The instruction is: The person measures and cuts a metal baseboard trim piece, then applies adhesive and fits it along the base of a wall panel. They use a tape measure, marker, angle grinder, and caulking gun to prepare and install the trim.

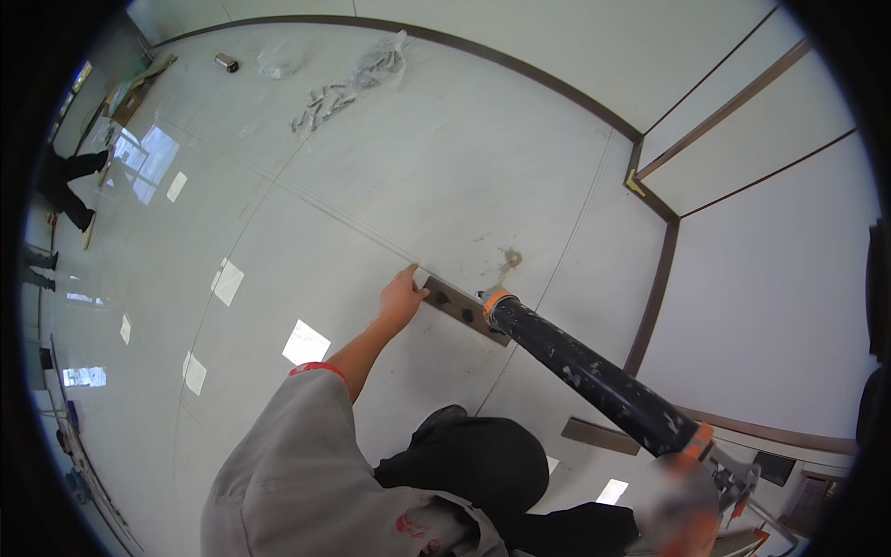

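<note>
A short brown skirting strip (453, 307) lies on the pale tiled floor with dark blobs of adhesive along its face. My left hand (401, 302) grips its left end, thumb on the face and fingers at the far edge. From the lower right, a black caulking gun (594, 373) with orange end rings reaches across; its nozzle tip is just above the strip and covers part of the right end. My right hand (682, 515), blurred, is wrapped round the gun's handle. Whether the tip touches the strip I cannot tell.
Brown skirting (520, 70) runs along the wall bases. Another brown strip (594, 433) lies right of my knee. Beyond are a clear bag (382, 60) with small grey pieces spilling out and a metallic can (225, 62). Another person's legs (74, 181) show at far left.
</note>
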Available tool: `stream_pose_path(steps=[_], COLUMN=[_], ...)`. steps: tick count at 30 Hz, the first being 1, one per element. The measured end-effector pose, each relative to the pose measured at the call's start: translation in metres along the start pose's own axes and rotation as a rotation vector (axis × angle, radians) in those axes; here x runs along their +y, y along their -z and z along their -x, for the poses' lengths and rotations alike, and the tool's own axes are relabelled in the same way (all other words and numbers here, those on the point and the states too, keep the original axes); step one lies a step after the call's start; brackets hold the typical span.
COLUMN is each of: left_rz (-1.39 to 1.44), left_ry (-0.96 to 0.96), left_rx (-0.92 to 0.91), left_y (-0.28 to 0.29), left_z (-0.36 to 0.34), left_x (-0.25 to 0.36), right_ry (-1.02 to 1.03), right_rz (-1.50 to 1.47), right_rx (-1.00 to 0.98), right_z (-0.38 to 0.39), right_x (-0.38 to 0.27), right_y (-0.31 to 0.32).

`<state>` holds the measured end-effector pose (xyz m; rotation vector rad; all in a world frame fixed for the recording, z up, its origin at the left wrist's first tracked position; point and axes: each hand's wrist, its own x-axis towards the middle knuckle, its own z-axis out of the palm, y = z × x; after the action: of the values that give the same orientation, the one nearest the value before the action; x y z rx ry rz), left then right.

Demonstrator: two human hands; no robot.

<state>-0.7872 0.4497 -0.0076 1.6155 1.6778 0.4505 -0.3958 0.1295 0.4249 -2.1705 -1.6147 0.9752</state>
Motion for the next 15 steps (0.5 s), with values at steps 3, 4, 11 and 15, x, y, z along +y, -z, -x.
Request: stream_pose_path(steps=[3,4,11,15], left_rz=[0.654,0.874,1.714,1.731], left_ry=[0.054,0.047,-0.192,0.019], left_rx=[-0.259,-0.515,-1.246,-1.067], left_y=[0.016,0.016,0.006,-0.008], left_z=[0.049,0.069,0.127,0.132], left_x=[0.067,0.095,0.222,0.215], right_ry=[-0.298,-0.255,-0.196,-0.267], right_rz=[-0.644,-0.76,-1.082,-0.839], right_rx=[0.254,0.337,0.525,0.281], right_z=[0.05,0.05,0.069,0.06], right_x=[0.015,0.016,0.05,0.06], right_y=[-0.026,-0.04,-0.073,-0.044])
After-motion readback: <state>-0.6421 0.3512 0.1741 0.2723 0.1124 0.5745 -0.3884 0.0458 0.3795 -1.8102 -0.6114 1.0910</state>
